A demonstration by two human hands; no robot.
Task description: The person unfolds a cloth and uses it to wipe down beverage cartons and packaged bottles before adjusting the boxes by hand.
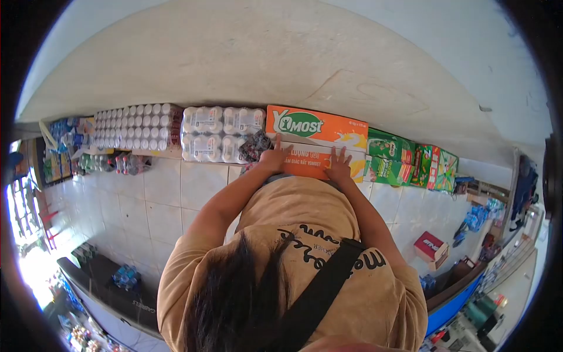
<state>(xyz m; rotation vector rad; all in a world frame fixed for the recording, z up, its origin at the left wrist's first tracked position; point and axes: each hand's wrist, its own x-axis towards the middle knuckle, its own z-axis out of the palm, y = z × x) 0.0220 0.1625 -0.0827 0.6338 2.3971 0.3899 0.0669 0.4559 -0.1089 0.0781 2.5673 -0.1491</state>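
An orange Yomost carton point(346, 132) lies against the wall directly in front of me. My left hand point(274, 157) is at the carton's left end, with a dark patterned cloth point(254, 146) bunched in it. One or two of its fingers reach out onto the carton, while the others are hidden by the cloth. Spread fingers of my right hand point(339, 166) rest on the near orange face of the carton, towards its right end. The cloth overlaps the edge of the shrink-wrapped white-topped cans point(202, 120) to the left.
Farther left stands a larger pack of cans point(138, 126), with bottles point(128, 164) before it. Green cartons point(387, 158) adjoin the Yomost carton on the right. A red open box point(431, 249) sits on the tiled floor point(161, 193). Dark counters point(105, 287) lie behind me.
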